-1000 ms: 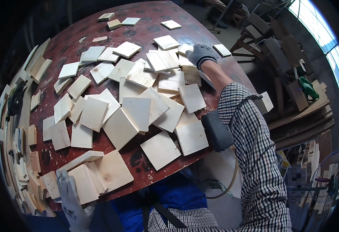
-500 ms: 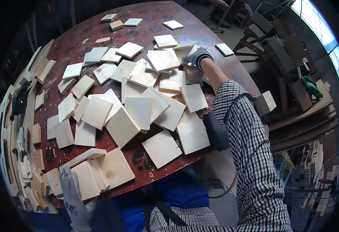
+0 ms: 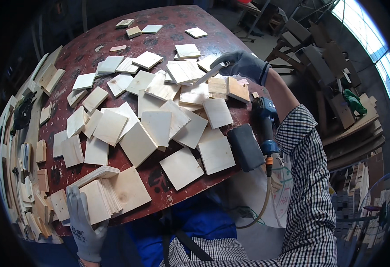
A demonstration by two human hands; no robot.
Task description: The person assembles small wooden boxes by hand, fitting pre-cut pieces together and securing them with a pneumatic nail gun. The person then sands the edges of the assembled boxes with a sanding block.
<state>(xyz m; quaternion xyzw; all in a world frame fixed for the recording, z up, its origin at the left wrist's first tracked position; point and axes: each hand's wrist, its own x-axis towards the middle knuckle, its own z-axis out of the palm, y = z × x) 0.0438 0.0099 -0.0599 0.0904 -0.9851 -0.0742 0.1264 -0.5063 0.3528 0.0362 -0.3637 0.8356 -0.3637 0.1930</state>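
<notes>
My left hand point(image 3: 83, 224), in a grey glove, rests at the table's near left edge. Its straight fingers lie along the left side of a stack of thin wooden squares point(image 3: 98, 202), with the thumb apart near the front edge. My right hand point(image 3: 241, 66), in a dark grey glove, is raised over the far right of the board pile. Its fingers are closed on a thin silvery metal strip point(image 3: 212, 73), whose lower end points toward the pile. Many pale wooden squares point(image 3: 157, 127) lie loose and overlapping below. The strip's end in the palm is hidden.
An air-powered tool point(image 3: 266, 122) with a black block-shaped part point(image 3: 246, 147) and a hose point(image 3: 266, 200) lies along the right edge of the red table point(image 3: 181, 20). Wood offcuts point(image 3: 41, 196) line the left side. Stacked sheets point(image 3: 355, 120) stand right.
My right hand has lifted and moved right, bringing the metal strip up from the boards. The air tool, earlier behind my sleeve, now shows. My left hand stays by the stack.
</notes>
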